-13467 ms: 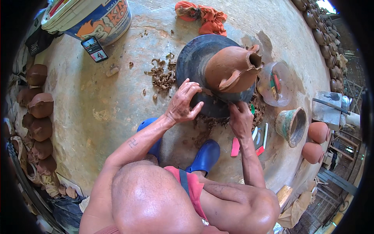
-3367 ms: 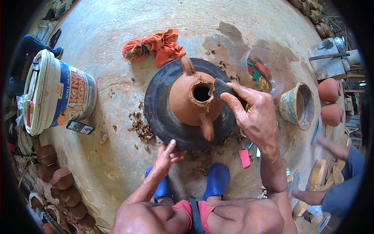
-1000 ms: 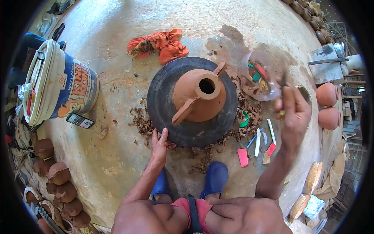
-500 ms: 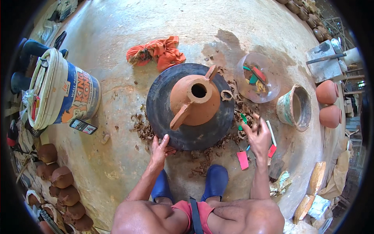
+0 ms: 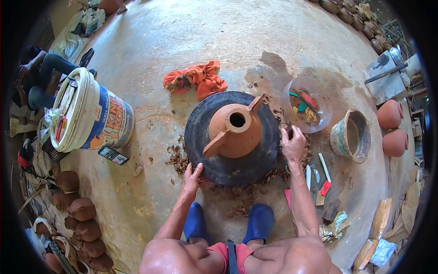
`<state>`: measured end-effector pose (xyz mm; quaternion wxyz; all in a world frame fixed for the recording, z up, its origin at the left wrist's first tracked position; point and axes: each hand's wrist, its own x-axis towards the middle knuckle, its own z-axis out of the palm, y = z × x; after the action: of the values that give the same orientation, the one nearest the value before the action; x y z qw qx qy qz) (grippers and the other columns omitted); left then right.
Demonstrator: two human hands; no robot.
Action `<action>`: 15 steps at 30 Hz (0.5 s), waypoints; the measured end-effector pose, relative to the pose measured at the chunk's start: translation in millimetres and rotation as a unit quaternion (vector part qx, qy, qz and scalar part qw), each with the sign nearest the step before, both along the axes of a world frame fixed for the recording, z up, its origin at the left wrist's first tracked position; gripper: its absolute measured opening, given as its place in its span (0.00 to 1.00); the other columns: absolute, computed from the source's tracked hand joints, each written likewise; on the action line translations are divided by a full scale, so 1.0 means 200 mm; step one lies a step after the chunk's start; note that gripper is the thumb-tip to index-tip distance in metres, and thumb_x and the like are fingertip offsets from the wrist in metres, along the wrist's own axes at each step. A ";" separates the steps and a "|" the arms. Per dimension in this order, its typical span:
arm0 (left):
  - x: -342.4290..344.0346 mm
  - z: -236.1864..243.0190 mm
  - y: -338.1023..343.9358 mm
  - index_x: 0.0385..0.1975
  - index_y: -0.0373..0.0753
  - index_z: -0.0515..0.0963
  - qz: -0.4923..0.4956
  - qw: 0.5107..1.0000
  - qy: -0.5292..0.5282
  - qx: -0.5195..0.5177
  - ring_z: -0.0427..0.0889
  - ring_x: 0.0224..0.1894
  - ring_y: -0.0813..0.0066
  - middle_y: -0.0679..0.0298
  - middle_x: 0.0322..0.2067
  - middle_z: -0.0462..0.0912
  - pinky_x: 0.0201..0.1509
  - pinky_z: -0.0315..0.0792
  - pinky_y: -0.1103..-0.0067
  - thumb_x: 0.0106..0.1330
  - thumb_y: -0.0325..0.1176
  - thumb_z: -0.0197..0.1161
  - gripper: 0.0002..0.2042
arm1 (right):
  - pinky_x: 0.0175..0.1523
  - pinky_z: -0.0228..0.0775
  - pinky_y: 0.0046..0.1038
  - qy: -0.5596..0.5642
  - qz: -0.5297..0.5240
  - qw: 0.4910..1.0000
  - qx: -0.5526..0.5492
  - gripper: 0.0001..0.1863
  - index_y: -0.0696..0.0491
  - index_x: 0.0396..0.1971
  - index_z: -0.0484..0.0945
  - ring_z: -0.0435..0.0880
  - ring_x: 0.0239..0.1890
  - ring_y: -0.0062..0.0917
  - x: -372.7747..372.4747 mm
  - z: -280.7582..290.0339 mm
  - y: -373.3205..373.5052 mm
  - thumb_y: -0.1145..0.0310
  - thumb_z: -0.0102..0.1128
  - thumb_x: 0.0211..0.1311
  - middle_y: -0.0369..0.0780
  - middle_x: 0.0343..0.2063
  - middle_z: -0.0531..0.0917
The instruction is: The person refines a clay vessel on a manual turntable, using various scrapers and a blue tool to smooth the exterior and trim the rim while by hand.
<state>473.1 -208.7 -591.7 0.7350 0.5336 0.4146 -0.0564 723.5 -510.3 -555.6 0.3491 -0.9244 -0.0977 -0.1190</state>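
Observation:
A brown clay pot (image 5: 251,137) with an open round neck and two arm-like handles sits in the middle of a dark potter's wheel (image 5: 235,176). My left hand (image 5: 190,180) is at the wheel's near-left rim, thumb and forefinger apart and touching the edge. Beyond the wheel's right edge, my right hand (image 5: 294,145) has its fingers closed around a small dark piece whose kind I cannot make out. Clay shavings (image 5: 178,158) lie around the wheel. A clear plastic bowl (image 5: 326,118) with coloured scraps and tools stands just past my right hand.
A paint bucket (image 5: 109,121) and a phone (image 5: 113,155) are at the left, near a seated person (image 5: 54,68). An orange cloth (image 5: 205,77) lies behind the wheel. At the right are a worn pot (image 5: 337,139), red pots (image 5: 390,114) and small tools (image 5: 324,166). Unfired pots (image 5: 84,208) line the lower left.
My right hand has moved forward and left to the wheel's right side and closed. The small clay ring on the wheel no longer shows. The whole view has shifted slightly.

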 end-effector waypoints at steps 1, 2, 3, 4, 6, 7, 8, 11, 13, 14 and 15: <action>0.01 0.00 0.01 0.63 0.45 0.70 -0.004 1.000 -0.002 -0.002 0.89 0.47 0.68 0.65 0.53 0.84 0.48 0.85 0.67 0.81 0.53 0.61 0.23 | 0.50 0.80 0.45 0.022 -0.041 0.999 -0.013 0.17 0.62 0.48 0.84 0.88 0.45 0.50 0.00 -0.03 -0.08 0.66 0.72 0.67 0.53 0.42 0.87; 0.01 0.00 0.03 0.64 0.45 0.70 -0.004 1.000 0.000 0.006 0.89 0.47 0.69 0.65 0.52 0.84 0.48 0.85 0.67 0.81 0.54 0.61 0.23 | 0.54 0.80 0.44 0.027 -0.051 0.998 -0.001 0.19 0.62 0.51 0.84 0.88 0.48 0.50 -0.01 -0.05 -0.14 0.65 0.71 0.68 0.53 0.46 0.87; 0.03 -0.01 0.04 0.65 0.46 0.70 -0.006 1.000 0.001 0.012 0.89 0.46 0.70 0.65 0.52 0.84 0.47 0.85 0.68 0.81 0.54 0.61 0.23 | 0.57 0.80 0.43 0.030 -0.061 0.998 0.010 0.21 0.62 0.54 0.84 0.88 0.51 0.49 -0.03 -0.07 -0.21 0.64 0.71 0.68 0.53 0.49 0.88; 0.04 -0.01 0.03 0.65 0.46 0.70 -0.007 1.000 -0.001 0.010 0.89 0.46 0.70 0.65 0.52 0.84 0.47 0.85 0.68 0.81 0.54 0.61 0.23 | 0.63 0.78 0.42 0.036 -0.083 0.996 -0.022 0.25 0.63 0.59 0.82 0.87 0.57 0.49 -0.06 -0.08 -0.28 0.63 0.70 0.69 0.54 0.55 0.87; 0.05 -0.03 0.06 0.64 0.44 0.73 -0.002 1.000 -0.013 0.009 0.87 0.43 0.73 0.65 0.51 0.85 0.43 0.84 0.70 0.81 0.53 0.61 0.23 | 0.63 0.77 0.42 0.096 -0.115 0.987 -0.050 0.29 0.62 0.62 0.81 0.87 0.57 0.50 -0.16 -0.09 -0.37 0.58 0.71 0.69 0.56 0.54 0.88; 0.05 -0.03 0.10 0.64 0.43 0.74 0.007 1.000 -0.020 0.015 0.87 0.41 0.74 0.64 0.51 0.85 0.41 0.84 0.71 0.81 0.53 0.62 0.23 | 0.61 0.78 0.42 0.161 -0.128 0.978 -0.023 0.30 0.62 0.63 0.81 0.89 0.54 0.51 -0.23 -0.02 -0.37 0.57 0.72 0.69 0.57 0.50 0.89; 0.02 -0.06 0.18 0.66 0.43 0.75 -0.004 0.998 -0.012 0.058 0.87 0.40 0.76 0.65 0.50 0.87 0.36 0.83 0.73 0.81 0.53 0.61 0.24 | 0.58 0.79 0.43 0.143 -0.104 0.984 -0.036 0.30 0.62 0.63 0.81 0.90 0.50 0.51 -0.31 0.02 -0.34 0.57 0.71 0.69 0.57 0.47 0.90; 0.11 -0.05 0.22 0.69 0.41 0.74 -0.024 0.995 -0.016 0.099 0.86 0.41 0.78 0.64 0.51 0.87 0.34 0.83 0.74 0.81 0.55 0.60 0.28 | 0.62 0.76 0.43 0.168 -0.089 0.982 -0.008 0.30 0.62 0.65 0.79 0.88 0.55 0.47 -0.49 -0.04 -0.57 0.65 0.73 0.66 0.55 0.50 0.89; 0.24 0.05 0.17 0.69 0.37 0.74 -0.010 0.997 -0.042 0.061 0.86 0.43 0.78 0.64 0.51 0.88 0.36 0.83 0.73 0.81 0.55 0.60 0.29 | 0.65 0.74 0.44 0.146 -0.137 0.978 -0.064 0.31 0.62 0.67 0.77 0.86 0.58 0.49 -0.61 0.02 -0.71 0.66 0.72 0.66 0.56 0.55 0.86; 0.27 0.07 0.22 0.69 0.35 0.75 -0.045 0.993 -0.026 0.109 0.86 0.47 0.73 0.63 0.51 0.89 0.45 0.83 0.71 0.82 0.54 0.59 0.29 | 0.65 0.74 0.44 0.154 -0.147 0.974 -0.075 0.31 0.63 0.67 0.76 0.85 0.58 0.50 -0.67 0.04 -0.75 0.67 0.72 0.66 0.57 0.56 0.85; 0.28 0.01 0.29 0.69 0.35 0.75 -0.039 0.993 -0.026 0.112 0.86 0.47 0.73 0.63 0.51 0.89 0.45 0.83 0.71 0.82 0.54 0.59 0.29 | 0.66 0.73 0.45 0.169 -0.157 0.969 -0.089 0.31 0.63 0.67 0.75 0.85 0.58 0.51 -0.73 0.03 -0.77 0.68 0.71 0.66 0.57 0.57 0.84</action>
<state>528.9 -150.3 -588.7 0.6782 0.6296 0.3783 -0.0241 577.9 -664.0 -548.8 0.2541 -0.9621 0.0991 -0.0051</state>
